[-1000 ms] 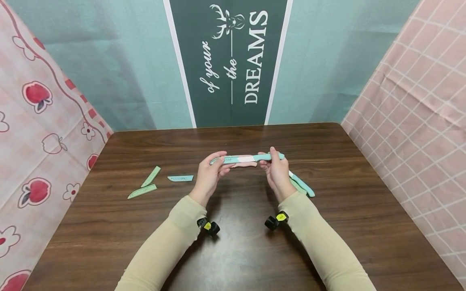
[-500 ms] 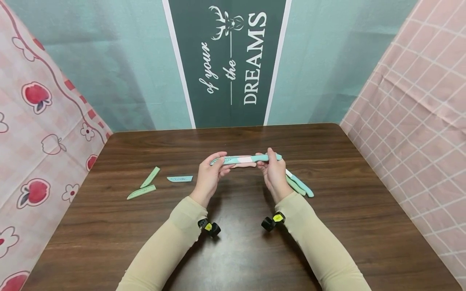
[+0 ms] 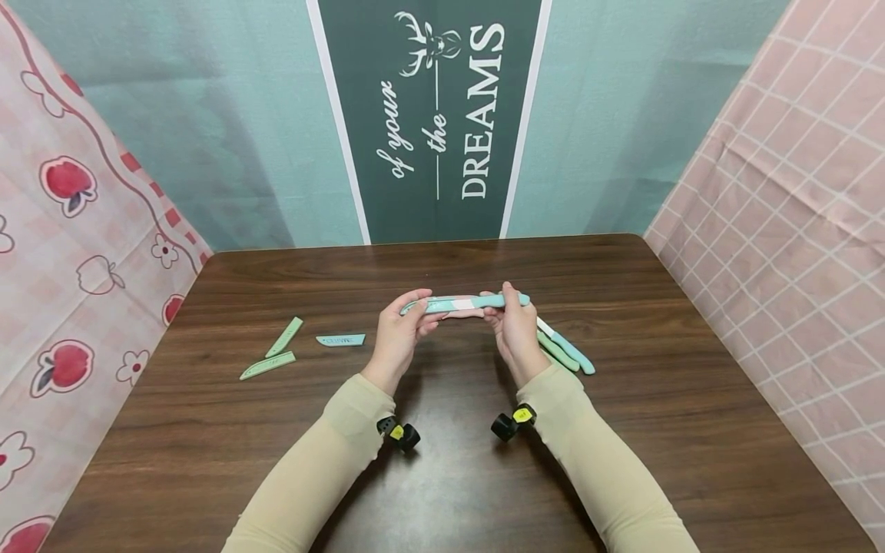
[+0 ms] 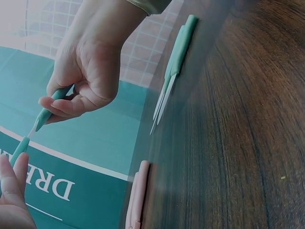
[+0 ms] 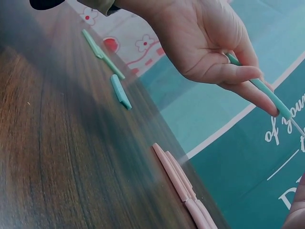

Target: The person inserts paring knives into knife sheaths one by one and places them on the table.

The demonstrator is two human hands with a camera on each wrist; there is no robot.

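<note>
My left hand pinches a light blue knife sheath above the middle of the table. The right hand holds the light blue handle of a knife, thumb on top. The knife's white blade lies partly inside the sheath, and a short bare stretch shows between sheath and handle. Behind them on the table are pink sheathed knives, mostly hidden in the head view. To the right of my right hand lie a blue-handled knife and a green-handled knife, their blades bare in the left wrist view.
Left on the brown wooden table lie two green sheaths touching each other and a blue sheath. Cloths hang at the back and both sides. Each wrist wears a small black camera.
My right hand has moved left with the knife, towards the left hand. The bare stretch of blade has become shorter. The left hand has stayed nearly still.
</note>
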